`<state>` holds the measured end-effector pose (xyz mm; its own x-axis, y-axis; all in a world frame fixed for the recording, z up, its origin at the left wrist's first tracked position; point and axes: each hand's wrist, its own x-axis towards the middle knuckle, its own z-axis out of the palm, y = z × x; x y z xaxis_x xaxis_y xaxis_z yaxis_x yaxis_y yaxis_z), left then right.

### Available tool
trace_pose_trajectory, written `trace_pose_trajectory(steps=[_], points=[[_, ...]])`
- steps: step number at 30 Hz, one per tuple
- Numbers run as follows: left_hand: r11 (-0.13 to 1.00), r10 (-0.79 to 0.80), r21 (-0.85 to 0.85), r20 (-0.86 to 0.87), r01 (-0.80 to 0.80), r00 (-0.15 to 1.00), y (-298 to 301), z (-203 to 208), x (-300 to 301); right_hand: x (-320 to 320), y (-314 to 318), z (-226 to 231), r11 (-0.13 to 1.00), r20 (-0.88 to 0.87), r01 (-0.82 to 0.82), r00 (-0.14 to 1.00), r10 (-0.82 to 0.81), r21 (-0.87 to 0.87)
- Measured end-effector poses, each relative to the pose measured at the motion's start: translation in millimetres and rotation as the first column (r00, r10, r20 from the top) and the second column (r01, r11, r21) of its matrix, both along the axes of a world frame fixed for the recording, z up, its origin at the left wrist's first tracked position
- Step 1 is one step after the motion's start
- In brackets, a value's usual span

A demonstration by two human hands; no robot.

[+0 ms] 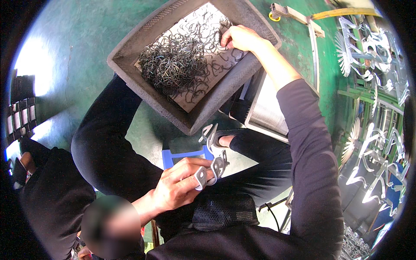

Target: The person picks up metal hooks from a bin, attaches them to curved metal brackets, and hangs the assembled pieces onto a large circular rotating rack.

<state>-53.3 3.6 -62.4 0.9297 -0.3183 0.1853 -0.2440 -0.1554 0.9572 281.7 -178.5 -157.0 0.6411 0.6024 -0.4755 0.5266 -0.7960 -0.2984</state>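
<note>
My left hand (180,182), low in the middle over my lap, is closed around a grey curved metal bracket (218,167) with rounded, holed ends. Its thin bent strips reach up past my fingers. Away to the upper right, my right hand (245,39) dips inside a grey plastic bin (195,119), near its right wall. Its fingers are drawn together among loose dark wire hooks (212,65); what they pinch is hidden. A dense tangled heap of the same hooks (173,63) fills the bin's left part, lying on a flat board (188,104).
Below the bin's right side stands a light tray or crate (268,108) with a ribbed surface. A blue plastic frame (186,154) lies by my foot. Pale bent metal parts (372,173) hang on racks at right. Another person in dark clothes (56,186) sits close at left.
</note>
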Motion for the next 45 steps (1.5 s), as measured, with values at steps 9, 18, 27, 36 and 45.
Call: trace_pose_trajectory(steps=[9, 18, 27, 36, 45], points=[[1.0, 0.023, 0.01, 0.021, -0.023, 1.0, -1.0, 0.1, 0.1, 6.9, -2.5, 5.2, 0.995, 0.085, 0.094, 0.992, -0.095, 0.016], [0.998, 0.029, 0.051, 0.039, -0.031, 0.999, -0.5, 1.9, 2.1, -6.7, 15.6, -7.8, 0.963, 0.158, -0.072, 0.981, 0.116, -0.261], [0.999, 0.036, 0.015, 0.028, -0.036, 0.999, -0.3, 3.5, -0.1, 22.1, -16.6, 17.2, 0.964, -0.163, 0.254, 0.957, -0.239, 0.075], [0.998, 0.052, 0.027, 0.051, -0.054, 0.997, -3.6, 6.0, -1.7, -11.4, -27.4, 47.1, 0.702, -0.535, 0.576, 0.781, -0.323, 0.418], [0.976, 0.179, 0.114, 0.086, -0.188, 0.98, -10.3, 24.2, -8.1, -144.6, -30.8, 148.9, 0.406, -0.645, 0.661, 0.738, -0.198, 0.631]])
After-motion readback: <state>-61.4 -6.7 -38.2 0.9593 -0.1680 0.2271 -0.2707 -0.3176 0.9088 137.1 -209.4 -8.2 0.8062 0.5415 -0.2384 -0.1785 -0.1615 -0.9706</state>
